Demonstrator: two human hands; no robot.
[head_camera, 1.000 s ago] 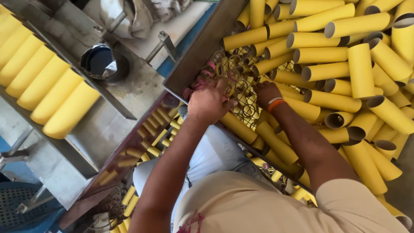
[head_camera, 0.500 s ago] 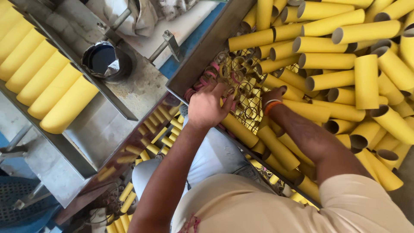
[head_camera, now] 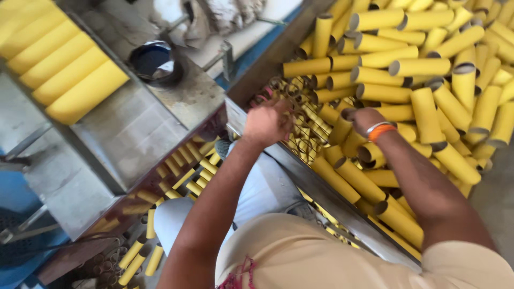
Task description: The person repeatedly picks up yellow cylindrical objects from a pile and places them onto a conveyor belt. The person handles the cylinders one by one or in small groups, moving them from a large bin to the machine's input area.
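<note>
Left hand [head_camera: 266, 124] curls loosely over small yellow tubes [head_camera: 300, 115]; right hand [head_camera: 363, 119], at three o'clock, grips a larger tube [head_camera: 342, 128].

matt yellow cardboard tubes [head_camera: 417, 67], worn metal bench [head_camera: 134, 128]

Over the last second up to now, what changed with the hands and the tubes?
The left hand stayed over the small tube ends by the bin edge. The right hand edged further into the yellow tubes; no clear grasp or release shows. The metal tray and dark bowl stayed put.
</note>
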